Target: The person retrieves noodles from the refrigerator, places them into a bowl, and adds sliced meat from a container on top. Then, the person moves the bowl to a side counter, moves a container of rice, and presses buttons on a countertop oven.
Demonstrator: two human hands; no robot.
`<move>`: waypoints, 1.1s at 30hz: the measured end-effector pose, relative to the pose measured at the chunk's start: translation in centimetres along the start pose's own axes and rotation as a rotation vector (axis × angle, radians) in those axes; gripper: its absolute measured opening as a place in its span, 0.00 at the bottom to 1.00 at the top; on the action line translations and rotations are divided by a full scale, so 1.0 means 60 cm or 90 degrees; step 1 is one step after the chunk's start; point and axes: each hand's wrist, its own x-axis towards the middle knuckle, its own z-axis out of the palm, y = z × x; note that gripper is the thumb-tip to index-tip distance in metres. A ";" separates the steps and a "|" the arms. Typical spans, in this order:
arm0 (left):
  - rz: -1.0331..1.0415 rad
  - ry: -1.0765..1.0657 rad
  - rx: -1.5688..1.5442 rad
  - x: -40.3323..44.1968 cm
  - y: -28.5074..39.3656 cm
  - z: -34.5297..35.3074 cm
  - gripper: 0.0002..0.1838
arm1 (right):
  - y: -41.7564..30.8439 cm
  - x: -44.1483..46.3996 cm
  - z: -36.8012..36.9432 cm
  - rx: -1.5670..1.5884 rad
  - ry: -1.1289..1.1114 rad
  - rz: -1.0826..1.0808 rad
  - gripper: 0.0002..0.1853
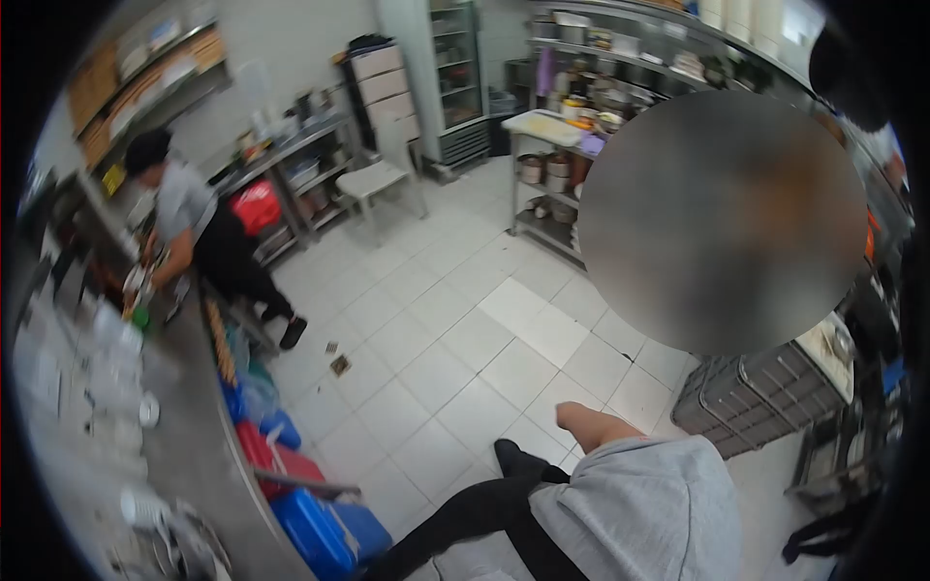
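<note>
My right hand (573,417) hangs over the white tiled floor at the end of a grey sleeve (668,504). It is seen end-on, and its fingers cannot be made out. Nothing can be seen held in it. Nearest to it are my dark shoe (513,457) and, further right, a grey plastic crate (741,392). My left hand is outside the view. Black cloth (465,523) crosses my clothes at the bottom.
A steel counter (208,436) with clear plastic containers runs along the left, above blue bins (320,528). A co-worker (199,213) leans over its far end. A white chair (383,179) and steel shelving (542,198) stand further back. A blurred oval hides the right side.
</note>
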 end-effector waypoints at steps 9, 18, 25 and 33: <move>0.050 -0.115 0.184 0.363 0.252 0.096 0.28 | 0.123 -0.084 -0.084 0.098 -0.148 -0.050 0.14; -0.017 -0.194 0.316 0.645 0.294 0.104 0.27 | 0.045 0.216 -0.296 0.358 0.022 -0.056 0.15; 0.095 -0.278 0.448 0.983 0.437 0.102 0.26 | 0.137 0.308 -0.291 0.163 -0.125 0.094 0.13; 0.274 -0.296 0.517 1.320 0.789 0.065 0.23 | 0.197 0.457 -0.194 0.182 -0.239 0.157 0.22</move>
